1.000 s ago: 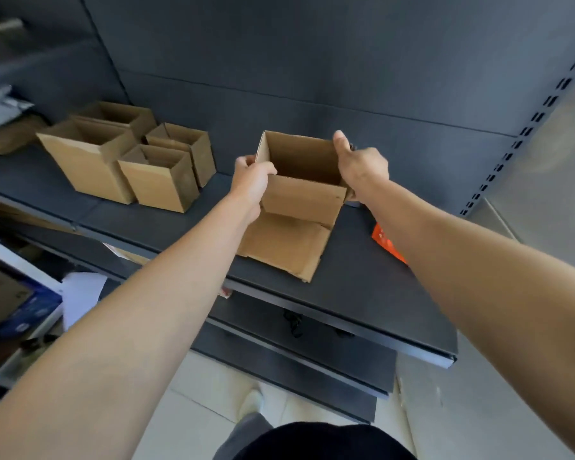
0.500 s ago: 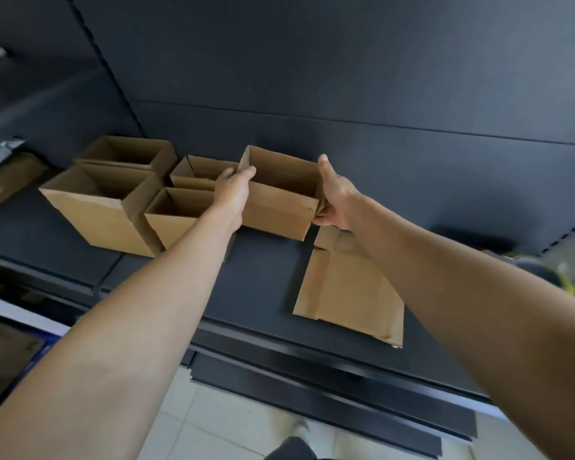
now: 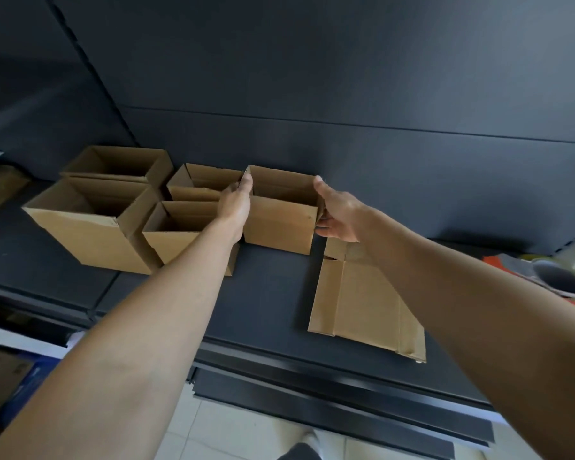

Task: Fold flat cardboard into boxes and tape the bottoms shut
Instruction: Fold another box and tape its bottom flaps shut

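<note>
Dark matte shelf runs across the frame, dark panelled back wall behind it at 12 o'clock, more dark shelf edges below and pale tiled floor at 6 o'clock. Four finished open boxes are grouped at 9 to 10 o'clock: large box, rear left box, small rear box and small front box. The held box is near centre, open top up, just beside the two small ones, its base at the shelf surface. The left hand lies with straight fingers against the box's left wall, thumb not visible. The right hand grips the right wall, thumb up along the front corner and fingers curled round the side. Flat cardboard lies on the shelf at 4 o'clock, apart from the box. A blurry yellow roll is at 3 o'clock on the far right edge. Versus a second ago, the box is no longer held over the flat cardboard near the shelf front; it has gone left and back to join the row. Versus half a second ago, it sits lower and nearer the small boxes, both hands still on it.
</note>
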`<action>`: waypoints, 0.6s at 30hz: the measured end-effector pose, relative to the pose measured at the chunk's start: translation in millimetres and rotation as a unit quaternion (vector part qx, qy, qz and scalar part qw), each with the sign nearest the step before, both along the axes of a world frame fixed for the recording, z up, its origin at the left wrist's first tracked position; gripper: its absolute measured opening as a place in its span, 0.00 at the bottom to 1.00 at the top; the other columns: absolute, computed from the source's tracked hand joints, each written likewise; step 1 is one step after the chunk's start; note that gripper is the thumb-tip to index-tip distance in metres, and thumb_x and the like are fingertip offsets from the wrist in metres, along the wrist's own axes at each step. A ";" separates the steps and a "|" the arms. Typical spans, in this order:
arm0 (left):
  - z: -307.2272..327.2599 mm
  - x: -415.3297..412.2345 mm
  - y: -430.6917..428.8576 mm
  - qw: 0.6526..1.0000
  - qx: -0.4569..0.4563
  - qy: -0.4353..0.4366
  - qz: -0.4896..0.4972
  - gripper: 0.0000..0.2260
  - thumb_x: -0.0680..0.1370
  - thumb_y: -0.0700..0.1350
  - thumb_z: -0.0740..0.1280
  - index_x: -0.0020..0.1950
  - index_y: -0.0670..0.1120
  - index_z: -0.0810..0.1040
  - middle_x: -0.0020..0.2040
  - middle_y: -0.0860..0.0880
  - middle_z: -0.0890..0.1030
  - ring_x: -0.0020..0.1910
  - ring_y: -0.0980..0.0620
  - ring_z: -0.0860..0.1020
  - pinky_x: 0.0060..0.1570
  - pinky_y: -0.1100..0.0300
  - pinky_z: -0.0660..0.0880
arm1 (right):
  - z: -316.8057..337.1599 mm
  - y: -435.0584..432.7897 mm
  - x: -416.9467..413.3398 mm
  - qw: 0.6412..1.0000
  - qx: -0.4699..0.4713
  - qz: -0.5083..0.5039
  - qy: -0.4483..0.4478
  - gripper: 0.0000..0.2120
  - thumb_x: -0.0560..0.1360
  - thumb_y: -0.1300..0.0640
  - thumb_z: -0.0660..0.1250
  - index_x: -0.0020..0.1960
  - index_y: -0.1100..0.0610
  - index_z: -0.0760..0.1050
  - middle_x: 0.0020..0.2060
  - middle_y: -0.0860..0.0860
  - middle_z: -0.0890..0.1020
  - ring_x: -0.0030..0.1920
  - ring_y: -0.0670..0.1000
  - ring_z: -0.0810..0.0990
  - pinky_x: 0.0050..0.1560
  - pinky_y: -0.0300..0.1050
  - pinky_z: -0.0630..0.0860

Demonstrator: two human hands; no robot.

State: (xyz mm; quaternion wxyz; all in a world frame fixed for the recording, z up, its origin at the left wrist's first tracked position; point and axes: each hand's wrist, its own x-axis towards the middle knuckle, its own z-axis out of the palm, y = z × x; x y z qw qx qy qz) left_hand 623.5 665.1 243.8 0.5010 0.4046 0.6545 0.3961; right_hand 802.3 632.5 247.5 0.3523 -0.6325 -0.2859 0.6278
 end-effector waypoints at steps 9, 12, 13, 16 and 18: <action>25.3 6.6 -28.2 0.983 0.172 0.044 0.038 0.18 0.82 0.45 0.60 0.71 0.42 0.68 0.68 0.47 0.72 0.67 0.52 0.71 0.60 0.66 0.65 | 5.8 -20.4 14.7 0.999 0.018 -0.008 -0.047 0.31 0.77 0.39 0.60 0.70 0.59 0.66 0.68 0.56 0.72 0.67 0.56 0.72 0.69 0.51 0.69; 28.1 23.7 -52.9 0.974 0.214 0.077 0.018 0.14 0.81 0.42 0.59 0.66 0.44 0.73 0.63 0.49 0.75 0.62 0.54 0.73 0.55 0.72 0.67 | 8.3 -36.4 34.4 0.997 0.009 -0.015 -0.079 0.19 0.78 0.38 0.59 0.48 0.55 0.71 0.39 0.50 0.76 0.38 0.50 0.77 0.62 0.46 0.72; 26.8 32.5 -64.2 0.971 0.219 0.095 0.005 0.12 0.81 0.42 0.59 0.64 0.45 0.74 0.61 0.50 0.76 0.60 0.55 0.74 0.52 0.75 0.67 | 9.0 -43.4 41.5 0.995 -0.001 -0.025 -0.098 0.19 0.78 0.37 0.58 0.43 0.54 0.68 0.33 0.49 0.69 0.31 0.48 0.70 0.58 0.44 0.73; 7.8 61.3 -92.7 0.981 0.147 0.110 -0.063 0.10 0.81 0.43 0.60 0.60 0.45 0.76 0.57 0.50 0.77 0.55 0.54 0.74 0.52 0.67 0.68 | 1.6 -69.9 66.7 0.986 -0.019 -0.045 -0.162 0.18 0.77 0.37 0.59 0.44 0.52 0.68 0.36 0.48 0.67 0.35 0.49 0.68 0.47 0.45 0.73; -11.4 77.6 -109.0 0.983 0.039 0.107 -0.145 0.12 0.81 0.47 0.60 0.62 0.44 0.74 0.58 0.48 0.76 0.54 0.52 0.72 0.52 0.61 0.66 | -6.5 -91.5 80.9 0.980 -0.043 -0.050 -0.189 0.18 0.77 0.37 0.60 0.46 0.52 0.70 0.39 0.49 0.69 0.37 0.52 0.70 0.41 0.46 0.72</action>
